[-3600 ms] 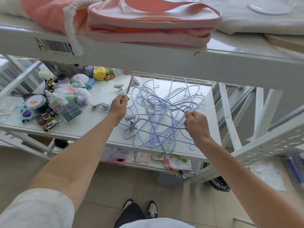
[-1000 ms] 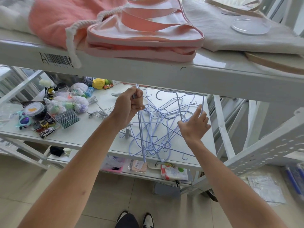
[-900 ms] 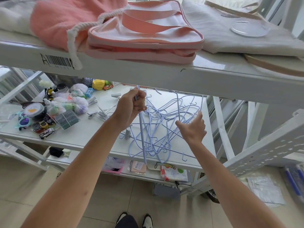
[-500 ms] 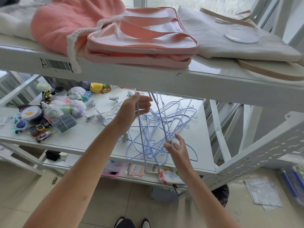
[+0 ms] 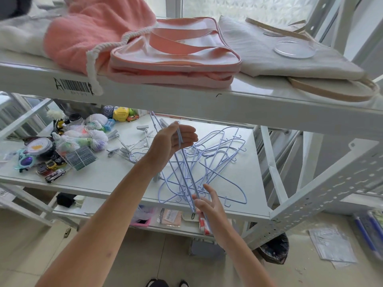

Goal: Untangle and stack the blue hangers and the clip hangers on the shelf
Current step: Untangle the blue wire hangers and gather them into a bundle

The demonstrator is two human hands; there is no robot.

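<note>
A tangle of blue wire hangers [image 5: 209, 162] lies on the right half of the white middle shelf [image 5: 107, 175]. My left hand [image 5: 170, 141] is raised above the shelf and holds the top of a few blue hangers, lifted steeply on end. My right hand [image 5: 209, 204] is at the shelf's front edge, its fingers pinching the lower ends of those lifted hangers. Grey metal clip hangers [image 5: 128, 146] lie loose to the left of the blue pile, partly behind my left forearm.
Small toys, net pouches and a round tin [image 5: 39, 145] crowd the shelf's left end. The upper shelf [image 5: 207, 100] juts out just above my left hand, carrying a pink bag [image 5: 174, 59] and pale cloth bags. A perforated upright [image 5: 323, 193] slants at the right.
My left hand has lifted some blue hangers up off the pile and loosened its fingers. My right hand has dropped from the back of the pile to the front edge, taking hold of their lower ends.
</note>
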